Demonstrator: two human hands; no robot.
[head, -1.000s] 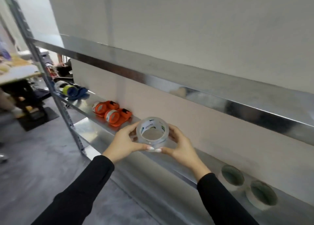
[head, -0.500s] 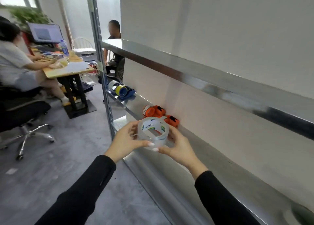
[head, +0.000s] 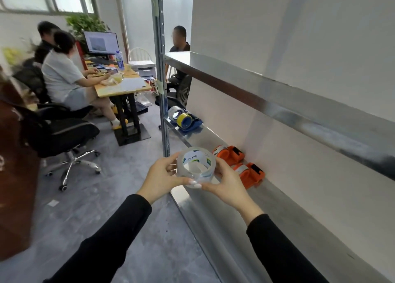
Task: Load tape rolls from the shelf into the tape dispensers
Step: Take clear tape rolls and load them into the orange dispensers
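Both of my hands hold a clear roll (head: 195,165) in the air just off the front edge of the steel shelf (head: 299,214). My left hand (head: 162,176) curls round the roll's left rim. My right hand (head: 226,184) grips the opposite rim, and the two thumbs meet underneath. I judge that holding it by the outer rim leaves the core free for a hub and lets me turn the roll to find the loose end (which I cannot make out from here). The roll is tilted so that its open core and printed liner face the camera.

Just beyond my right hand, the near orange dispenser (head: 249,173) and the far orange dispenser (head: 229,153) lie side by side on the shelf against the back panel. Each seems to carry a roll already, though I cannot be sure.

Farther along, by the post (head: 163,111), a blue dispenser (head: 192,122) holds a yellow-cored roll. People sit at a desk (head: 124,86) in the background.

The roll is not yet loaded. The next move, as I read it, calls for freeing one hand to take up a dispenser.
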